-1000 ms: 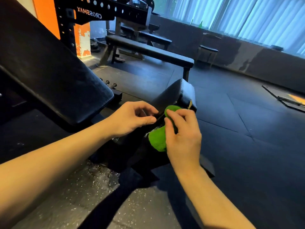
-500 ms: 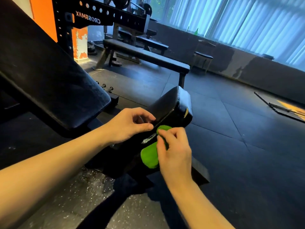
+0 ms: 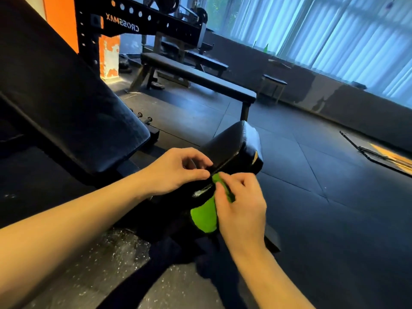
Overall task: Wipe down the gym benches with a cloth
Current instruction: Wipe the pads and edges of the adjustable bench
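Seemingly we are early; our right hand (image 3: 242, 210) pinches the green cloth (image 3: 204, 217) at the edge of the seat pad (image 3: 231, 148), by a white smear (image 3: 201, 192); our left hand (image 3: 176, 172) curls alongside, grip unclear; the flat bench (image 3: 200, 75) awaits.

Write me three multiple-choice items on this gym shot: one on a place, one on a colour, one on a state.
1. Where is the cloth?
A. On the far flat bench
B. At the near edge of the seat pad
C. On the window ledge

2. What colour is the cloth?
A. White
B. Red
C. Green

3. What is the right hand doing?
A. Gripping the cloth
B. Lying flat and open on the floor
C. Holding a bottle

Key:
1 B: the cloth sits against the pad's near edge.
2 C: it shows bright green against the black padding.
3 A: the hand's fingers curl round the cloth.
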Action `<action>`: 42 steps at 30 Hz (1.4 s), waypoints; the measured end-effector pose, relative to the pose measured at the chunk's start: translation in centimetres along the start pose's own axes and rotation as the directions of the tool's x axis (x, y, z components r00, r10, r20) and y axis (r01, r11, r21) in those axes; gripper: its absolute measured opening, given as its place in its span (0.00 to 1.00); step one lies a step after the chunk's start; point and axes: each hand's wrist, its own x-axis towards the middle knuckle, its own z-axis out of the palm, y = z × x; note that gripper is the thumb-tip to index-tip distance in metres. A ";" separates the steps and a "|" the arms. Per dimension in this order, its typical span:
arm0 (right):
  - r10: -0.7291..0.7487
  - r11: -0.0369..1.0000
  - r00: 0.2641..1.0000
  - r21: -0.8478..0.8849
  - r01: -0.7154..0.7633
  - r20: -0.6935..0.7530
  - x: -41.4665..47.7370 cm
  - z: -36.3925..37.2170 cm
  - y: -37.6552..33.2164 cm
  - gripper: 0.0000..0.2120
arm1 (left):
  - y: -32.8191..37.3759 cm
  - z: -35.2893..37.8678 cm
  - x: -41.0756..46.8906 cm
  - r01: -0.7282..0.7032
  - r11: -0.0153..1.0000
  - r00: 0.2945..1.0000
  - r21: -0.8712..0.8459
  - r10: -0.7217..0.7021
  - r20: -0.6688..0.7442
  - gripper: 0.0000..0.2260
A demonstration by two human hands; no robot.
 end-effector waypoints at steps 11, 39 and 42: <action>-0.069 0.998 0.996 0.011 0.069 -0.058 0.1 0.0 0.0 0.08 | -0.3 -0.1 0.1 -0.016 1.000 1.000 -0.009 0.016 0.015 0.10; 0.283 0.765 0.945 0.555 -0.327 0.166 -0.9 -2.6 -2.6 0.14 | 5.9 -1.9 -2.9 -0.090 0.982 0.956 0.164 0.039 0.289 0.16; 0.311 0.817 0.940 0.465 -0.340 0.140 -1.3 -2.6 -2.6 0.11 | 6.2 -1.2 -2.7 -0.041 0.990 0.979 0.138 0.012 0.204 0.04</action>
